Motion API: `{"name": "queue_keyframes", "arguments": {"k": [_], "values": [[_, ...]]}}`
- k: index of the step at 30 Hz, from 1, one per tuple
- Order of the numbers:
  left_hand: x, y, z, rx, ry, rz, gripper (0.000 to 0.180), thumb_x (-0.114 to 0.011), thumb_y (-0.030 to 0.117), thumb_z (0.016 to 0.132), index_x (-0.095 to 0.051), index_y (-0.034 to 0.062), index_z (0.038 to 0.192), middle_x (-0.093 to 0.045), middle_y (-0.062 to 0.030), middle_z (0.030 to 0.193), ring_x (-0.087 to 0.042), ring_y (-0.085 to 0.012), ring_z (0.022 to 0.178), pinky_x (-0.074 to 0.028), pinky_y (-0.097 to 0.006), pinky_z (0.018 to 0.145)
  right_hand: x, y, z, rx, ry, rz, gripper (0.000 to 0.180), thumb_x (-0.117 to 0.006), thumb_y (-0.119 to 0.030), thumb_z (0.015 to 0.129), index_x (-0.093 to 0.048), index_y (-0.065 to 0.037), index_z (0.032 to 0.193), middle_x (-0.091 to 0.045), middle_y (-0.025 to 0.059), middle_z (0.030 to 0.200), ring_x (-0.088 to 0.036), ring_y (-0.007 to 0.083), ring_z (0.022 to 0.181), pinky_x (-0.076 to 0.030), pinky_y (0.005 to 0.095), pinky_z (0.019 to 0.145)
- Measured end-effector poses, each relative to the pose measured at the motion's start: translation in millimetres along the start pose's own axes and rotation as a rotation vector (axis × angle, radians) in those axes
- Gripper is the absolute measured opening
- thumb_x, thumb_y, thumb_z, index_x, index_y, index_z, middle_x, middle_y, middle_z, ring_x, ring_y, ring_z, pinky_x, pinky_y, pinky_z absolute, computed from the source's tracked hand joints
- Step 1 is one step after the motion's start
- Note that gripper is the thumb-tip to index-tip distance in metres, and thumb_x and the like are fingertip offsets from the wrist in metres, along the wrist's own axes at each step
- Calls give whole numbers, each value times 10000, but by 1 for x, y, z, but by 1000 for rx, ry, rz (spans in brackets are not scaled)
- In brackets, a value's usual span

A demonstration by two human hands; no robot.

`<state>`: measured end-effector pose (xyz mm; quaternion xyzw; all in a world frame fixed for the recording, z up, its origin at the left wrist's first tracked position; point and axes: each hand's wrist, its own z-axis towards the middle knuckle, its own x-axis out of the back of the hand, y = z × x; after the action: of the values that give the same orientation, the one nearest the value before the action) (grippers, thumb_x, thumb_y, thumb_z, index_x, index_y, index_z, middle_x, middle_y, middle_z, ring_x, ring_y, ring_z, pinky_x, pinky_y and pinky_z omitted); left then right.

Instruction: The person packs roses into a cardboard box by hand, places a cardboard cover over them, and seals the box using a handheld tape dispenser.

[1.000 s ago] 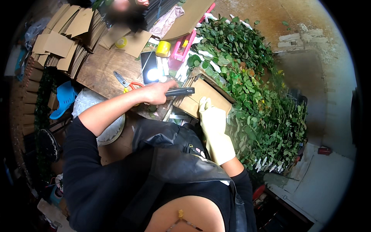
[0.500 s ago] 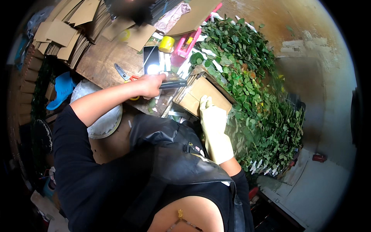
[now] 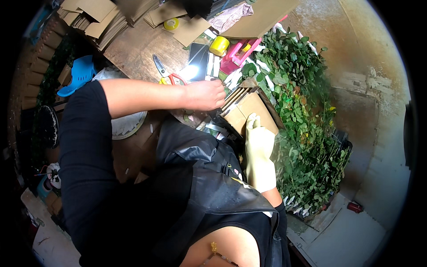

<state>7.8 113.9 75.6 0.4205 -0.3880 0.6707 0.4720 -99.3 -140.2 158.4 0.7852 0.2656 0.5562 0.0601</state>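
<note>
My left hand is bare, palm down, its fingers curled over the left edge of a cardboard stack. What those fingers close on is hidden beneath them. In a pale yellow rubber glove, my right hand grips the lower right part of the folded brown cardboard, fingertips bent onto its top face. Several cardboard layers show edge-on at its upper left. Above my left hand lie a dark phone with bright glare on it and a pair of shears with red and yellow handles.
A pink tape dispenser and a yellow roll stand beyond my hands. Bundles of green leafy stems fill the right side. Cardboard sheets are stacked at the far left, with a blue plastic piece nearer.
My left hand has moved right, from a dark flat object beside the phone to the cardboard's edge. My gloved right hand keeps its grip on the cardboard. The whole view has shifted somewhat.
</note>
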Motion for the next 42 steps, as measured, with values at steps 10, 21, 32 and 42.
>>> {"name": "queue_keyframes", "arguments": {"k": [10,21,32,42], "values": [[-21,-44,18,-131,-112,-172,104,-598,189,819,-551,98,832,-614,-66,760,-652,-261,734,-520,-394,755,-2,-1,-2,-4,117,16,502,-573,-102,892,-558,16,1380,-676,214,1302,-729,245,765,-581,376,659],[-63,-63,64,169,-15,246,147,-581,189,860,-625,82,952,-630,-69,932,-618,-236,960,-450,-391,967,3,-2,-4,-25,120,30,497,-589,-113,878,-571,15,1358,-683,179,1246,-709,232,742,-566,373,626],[-69,-84,92,193,-313,-101,95,-597,185,852,-615,98,818,-661,-67,735,-689,-278,764,-523,-424,746,-6,0,-8,-27,232,108,459,-573,-121,889,-585,-9,1334,-687,177,1202,-704,245,753,-559,391,633],[11,-15,9,740,-292,-252,439,-719,196,822,-568,-9,1179,-574,-188,1113,-532,-385,1150,-346,-536,1114,9,-6,-58,-34,581,984,847,-763,-347,877,-377,-17,1555,-572,247,1426,-644,411,1175,-519,470,1007]]}}
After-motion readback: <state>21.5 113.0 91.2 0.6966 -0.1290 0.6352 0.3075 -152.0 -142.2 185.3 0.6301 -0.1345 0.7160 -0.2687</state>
